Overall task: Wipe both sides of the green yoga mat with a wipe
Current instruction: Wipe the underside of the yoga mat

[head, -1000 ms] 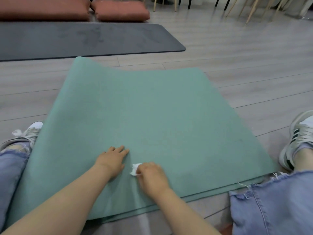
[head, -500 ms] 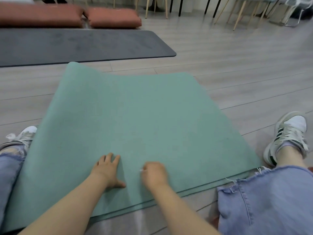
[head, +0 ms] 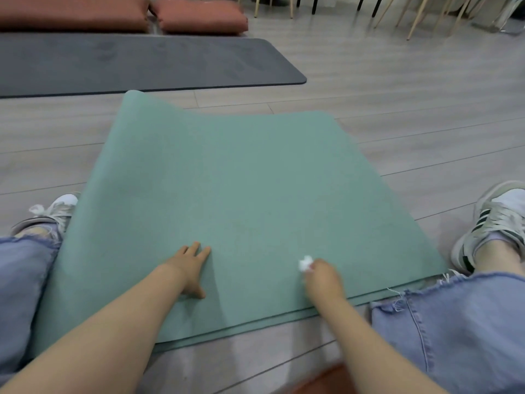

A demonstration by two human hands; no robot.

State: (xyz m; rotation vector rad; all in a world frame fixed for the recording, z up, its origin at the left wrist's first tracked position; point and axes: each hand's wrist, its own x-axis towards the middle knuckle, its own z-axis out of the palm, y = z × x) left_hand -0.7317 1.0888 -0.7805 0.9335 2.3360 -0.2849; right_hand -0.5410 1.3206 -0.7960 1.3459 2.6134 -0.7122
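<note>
While your left hand (head: 191, 268) is pressing flat-fingered to anchor the green yoga mat (head: 241, 194), your right hand (head: 322, 278) is pinching the balled wipe (head: 305, 263) against it.

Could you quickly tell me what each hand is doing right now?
Left hand: open, flat on the green yoga mat.
Right hand: holding the wipe.

Grey mat (head: 136, 64), 2 cushions (head: 199, 17) (terracotta), chair legs (head: 414, 15).

Green yoga mat (head: 241, 194); white wipe (head: 305, 263); grey mat (head: 127, 64).
</note>
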